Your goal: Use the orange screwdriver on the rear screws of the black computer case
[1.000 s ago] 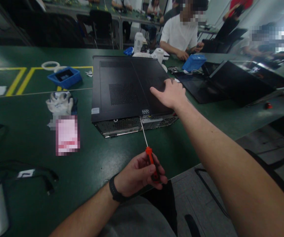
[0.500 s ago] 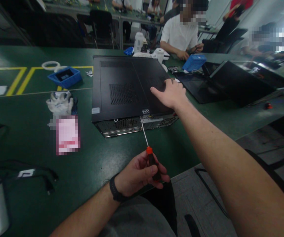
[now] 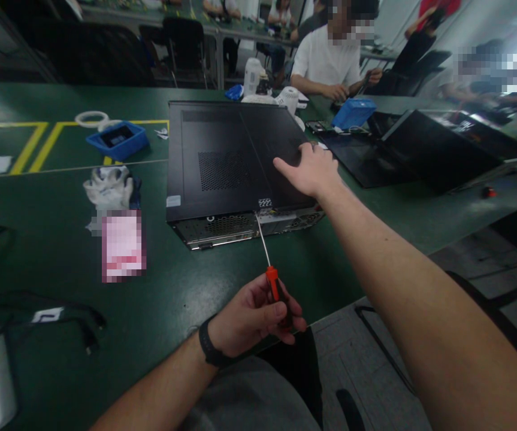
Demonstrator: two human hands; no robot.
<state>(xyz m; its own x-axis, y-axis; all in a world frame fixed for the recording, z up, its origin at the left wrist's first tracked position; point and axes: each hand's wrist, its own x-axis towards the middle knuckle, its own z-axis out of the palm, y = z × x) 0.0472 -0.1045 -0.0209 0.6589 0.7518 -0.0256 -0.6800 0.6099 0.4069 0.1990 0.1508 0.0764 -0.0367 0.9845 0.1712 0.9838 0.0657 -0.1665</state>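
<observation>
The left hand (image 3: pixel 258 314) is curled in a grip, thumb (image 3: pixel 271 313) laid across it, fingertips (image 3: pixel 301 324) showing on its right. The left wrist (image 3: pixel 219 340) sits left of and nearer than the grip, its bare forearm (image 3: pixel 163 383) slanting back leftward. Ahead and right of the grip, the right hand (image 3: pixel 313 172) rests palm down, thumb spread leftward; the bare right forearm (image 3: pixel 388 263) passes right of the grip.
</observation>
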